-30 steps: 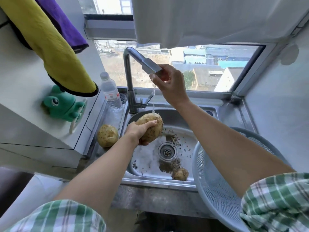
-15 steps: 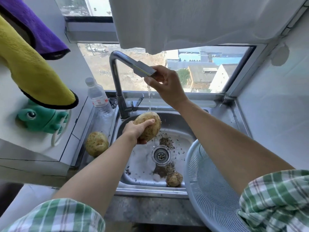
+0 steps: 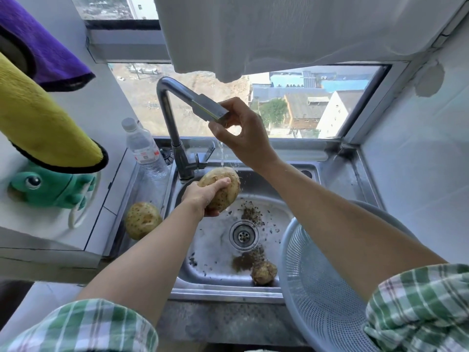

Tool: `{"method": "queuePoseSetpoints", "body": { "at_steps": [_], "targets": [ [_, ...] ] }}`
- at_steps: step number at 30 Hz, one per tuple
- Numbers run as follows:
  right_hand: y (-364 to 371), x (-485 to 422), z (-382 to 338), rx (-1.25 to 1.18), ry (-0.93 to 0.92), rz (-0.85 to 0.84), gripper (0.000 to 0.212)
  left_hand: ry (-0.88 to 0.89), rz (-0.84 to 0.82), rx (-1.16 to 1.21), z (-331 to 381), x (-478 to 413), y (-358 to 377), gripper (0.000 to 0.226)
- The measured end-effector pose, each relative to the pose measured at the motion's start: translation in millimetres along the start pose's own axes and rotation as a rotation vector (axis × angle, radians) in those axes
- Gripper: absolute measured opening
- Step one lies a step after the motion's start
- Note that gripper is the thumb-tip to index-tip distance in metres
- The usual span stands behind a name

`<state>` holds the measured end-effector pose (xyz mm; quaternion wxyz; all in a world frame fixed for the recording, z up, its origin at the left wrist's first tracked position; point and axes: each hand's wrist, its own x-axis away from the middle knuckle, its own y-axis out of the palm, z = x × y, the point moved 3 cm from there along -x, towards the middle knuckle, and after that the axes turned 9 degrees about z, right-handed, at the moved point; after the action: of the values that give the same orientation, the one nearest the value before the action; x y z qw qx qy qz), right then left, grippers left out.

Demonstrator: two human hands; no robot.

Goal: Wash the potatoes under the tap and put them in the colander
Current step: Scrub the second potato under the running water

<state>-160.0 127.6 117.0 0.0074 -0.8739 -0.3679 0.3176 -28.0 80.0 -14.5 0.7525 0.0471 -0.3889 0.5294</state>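
My left hand wraps its fingers around the potato, keeping it under the thin stream; my right hand pinches the tap spout to aim water. The colander waits empty.

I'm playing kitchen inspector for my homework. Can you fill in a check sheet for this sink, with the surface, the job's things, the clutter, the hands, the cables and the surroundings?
Surface: steel sink, wet, with dirt specks around the drain.
Job's things: big potato under the water; second potato on the ledge left of the sink; small potato in the basin; colander at right, no potatoes seen inside.
Clutter: water bottle, green frog toy.
Hands: left hand holds the big potato; right hand grips the tap spout.
Cables: nothing seen.
Surroundings: window, white curtain, yellow cloth, purple cloth.
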Motion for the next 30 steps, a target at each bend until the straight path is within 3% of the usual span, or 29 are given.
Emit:
{"method": "queuePoseSetpoints", "body": {
  "at_steps": [19, 23, 26, 30],
  "targets": [
    [30, 29, -14, 0.078, 0.040, 0.011, 0.055, -0.013, -0.043, -0.002, -23, -11, -26, 0.083],
    [37, 43, -7, 0.069, 0.076, -0.019, 0.070, -0.007, -0.045, -0.004, -29, -15, -36, 0.082],
    [42, 64, 7, 0.047, 0.168, -0.071, 0.081, -0.008, -0.045, -0.026, -33, -21, -43, 0.084],
    [51, 89, 31, 0.033, 0.372, -0.064, 0.070, -0.006, -0.085, -0.023, -37, -26, -47, 0.084]
  ]
}}
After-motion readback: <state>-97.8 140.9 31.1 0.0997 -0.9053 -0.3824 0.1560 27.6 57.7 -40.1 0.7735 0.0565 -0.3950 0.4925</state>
